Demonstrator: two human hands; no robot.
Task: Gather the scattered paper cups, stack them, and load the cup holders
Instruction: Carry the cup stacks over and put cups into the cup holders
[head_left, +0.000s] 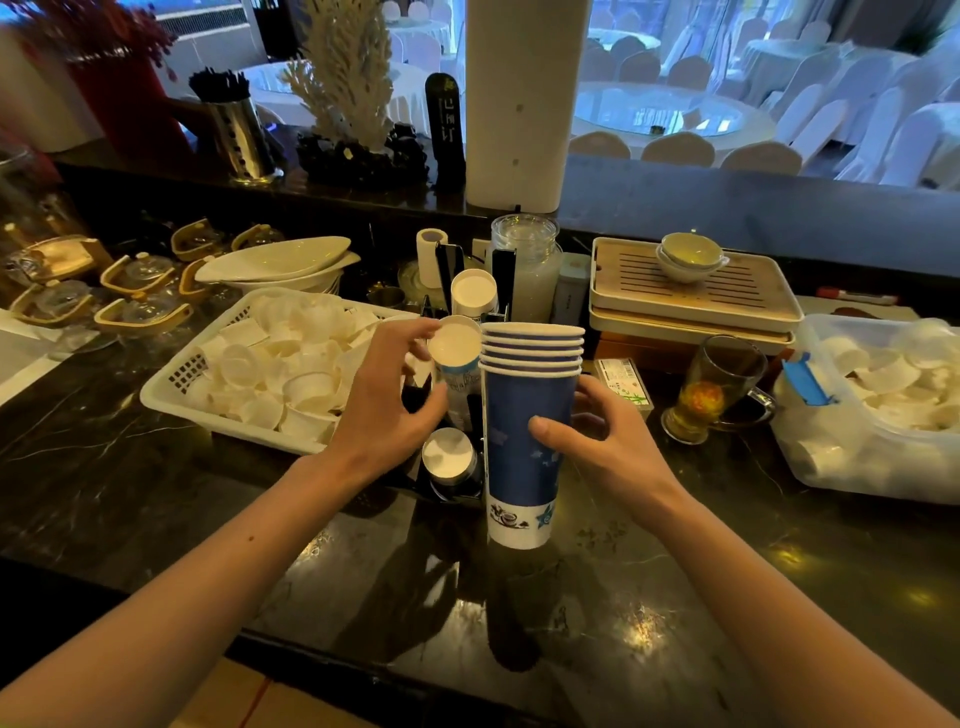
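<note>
Holders nearly loaded!
Right hand (605, 441) clamps the blue cup stack (524, 415); left hand (387, 405) grips a stack (457, 358) in the cup holder (441, 467); blue stack remains.

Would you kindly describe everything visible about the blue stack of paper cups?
The blue stack of paper cups looks like five or six nested cups with white rolled rims layered at the top. The outer cup is blue with faint pale motifs and a white printed band near its base. It stands upright, slightly tilted, on the dark marble counter. The right hand grips its side, thumb in front.
</note>
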